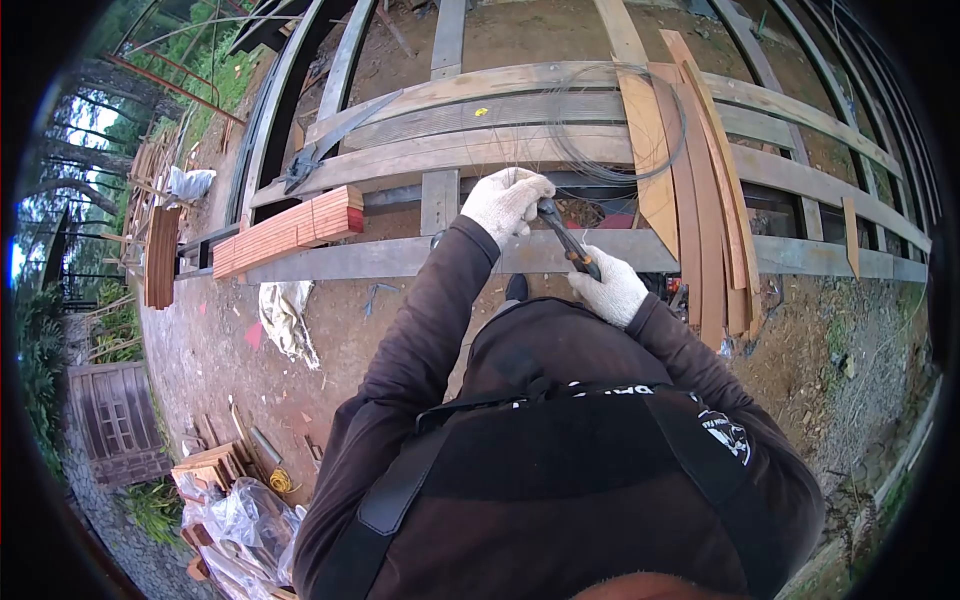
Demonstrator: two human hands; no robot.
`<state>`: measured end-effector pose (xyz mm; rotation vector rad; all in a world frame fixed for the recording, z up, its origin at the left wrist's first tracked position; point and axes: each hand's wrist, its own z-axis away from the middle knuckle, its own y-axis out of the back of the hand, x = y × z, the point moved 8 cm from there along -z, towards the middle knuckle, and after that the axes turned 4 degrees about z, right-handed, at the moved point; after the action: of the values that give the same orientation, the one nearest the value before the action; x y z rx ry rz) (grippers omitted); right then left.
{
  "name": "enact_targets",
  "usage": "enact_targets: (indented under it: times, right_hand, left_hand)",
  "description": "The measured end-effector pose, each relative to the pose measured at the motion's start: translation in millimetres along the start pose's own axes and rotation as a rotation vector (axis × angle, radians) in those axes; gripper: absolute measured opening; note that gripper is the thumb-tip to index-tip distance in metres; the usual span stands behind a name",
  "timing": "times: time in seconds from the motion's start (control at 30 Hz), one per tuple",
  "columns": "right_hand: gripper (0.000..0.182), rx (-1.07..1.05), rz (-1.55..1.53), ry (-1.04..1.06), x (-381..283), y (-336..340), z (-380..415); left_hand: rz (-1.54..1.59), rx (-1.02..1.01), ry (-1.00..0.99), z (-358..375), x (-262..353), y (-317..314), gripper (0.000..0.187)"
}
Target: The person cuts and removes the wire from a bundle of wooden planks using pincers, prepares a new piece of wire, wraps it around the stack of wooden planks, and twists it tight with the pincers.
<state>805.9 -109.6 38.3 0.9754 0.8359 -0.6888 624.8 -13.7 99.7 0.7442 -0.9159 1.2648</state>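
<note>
Step, as judged: working thin wire strands (516, 152) with pliers (567, 238), on your side of the wire coil (610, 180). Your left hand (508, 206) looks closed on the strands; your right hand (611, 290) wraps the pliers' handles. Next move likely calls for steady strands.

Outdr constr. site, lumber bndl (285, 235), dirt grnd (215, 370)
</note>
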Motion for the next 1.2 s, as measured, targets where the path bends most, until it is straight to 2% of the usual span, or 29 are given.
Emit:
enact_targets:
  times: [0.17,0.23,0.27,0.37,0.43,0.57,0.63,0.67,0.7,0.73,0.77,0.8,0.83,0.87,0.9,0.93,0.97,1.0,1.07,1.1,1.13,1.2]
  right_hand:
    - [0.042,0.086,-0.039,0.108,-4.0,4.8,2.9]
    - [0.036,0.030,-0.033,-0.040,-8.5,7.2,6.6]
    - [0.036,0.029,-0.034,-0.037,-6.9,5.9,5.8]
    - [0.031,0.124,0.086,0.086,-5.0,7.3,0.9]
    - [0.028,0.172,0.196,0.086,-2.3,8.9,-3.1]
    - [0.029,0.170,0.290,0.098,-1.1,10.1,-2.0]
    - [0.030,0.067,-0.025,0.070,5.7,-2.2,-1.7]
    - [0.030,0.064,-0.027,0.067,13.2,-7.8,-6.7]
    - [0.032,0.087,0.166,0.024,28.8,-9.6,-16.7]
    - [0.033,0.113,0.362,-0.016,35.9,-3.6,-22.3]
    - [0.033,0.112,0.358,-0.022,42.8,-2.9,-17.7]
    - [0.035,0.115,0.233,-0.048,45.6,-0.6,-13.3]
    - [0.037,0.118,0.117,-0.062,44.1,4.1,-14.7]
    - [0.037,0.157,0.041,-0.072,41.3,7.8,-11.9]
    - [0.035,0.114,-0.235,-0.191,45.3,6.2,-9.2]
    - [0.034,0.131,-0.316,-0.192,48.5,7.3,-12.6]
    - [0.032,0.148,-0.393,-0.190,56.1,11.6,-17.7]
    - [0.043,0.113,-0.426,-0.177,74.5,10.7,-25.8]
    - [0.050,0.077,-0.468,-0.165,87.6,14.4,-19.3]
    - [0.057,0.035,-0.510,-0.160,93.8,13.3,-14.8]
    - [0.069,-0.108,-0.511,-0.208,101.4,11.0,-7.0]
    - [0.068,-0.176,-0.610,-0.261,109.1,-0.3,6.3]
  left_hand:
    - [0.147,-0.050,0.010,-4.4,-3.7,-4.8,0.014]
    - [0.226,-0.069,0.027,-5.2,-6.2,-4.7,0.013]
    - [0.225,-0.067,0.026,-5.5,-7.8,-3.0,0.013]
    - [0.302,-0.093,0.006,-0.3,-5.7,-6.1,0.014]
    - [-0.023,0.041,-0.103,12.3,10.6,-6.5,0.016]
    - [-0.083,0.062,-0.166,5.0,-3.0,-0.8,0.017]
    - [0.046,0.065,-0.071,1.7,-7.4,-5.2,0.017]
    - [0.016,0.085,-0.064,1.0,-4.8,-4.3,0.018]
    - [0.025,0.087,-0.064,3.2,-6.6,-6.8,0.018]
    - [-0.083,0.054,-0.185,5.3,2.0,-13.9,0.019]
    - [-0.202,0.016,-0.296,10.2,7.6,-20.4,0.020]
    - [-0.194,0.059,-0.303,1.5,1.3,-13.2,0.020]
    - [-0.156,0.125,-0.185,-8.3,-4.7,0.0,0.024]
    - [-0.160,0.149,-0.190,-15.5,-2.8,13.0,0.032]
    - [-0.168,0.166,-0.184,-16.1,-4.4,26.3,0.043]
    - [-0.194,0.191,-0.223,-4.4,14.5,31.6,0.066]
    - [-0.247,0.235,-0.278,-4.6,25.5,47.2,0.076]
    - [-0.130,0.308,-0.296,11.5,41.3,59.5,0.071]
    - [-0.005,0.361,-0.465,38.5,87.8,85.8,0.058]
    - [-0.034,0.392,-0.449,65.4,112.3,96.5,0.042]
    - [-0.041,0.438,-0.474,85.1,130.7,111.1,0.031]
    - [0.035,0.489,-0.584,127.3,162.0,127.6,0.029]
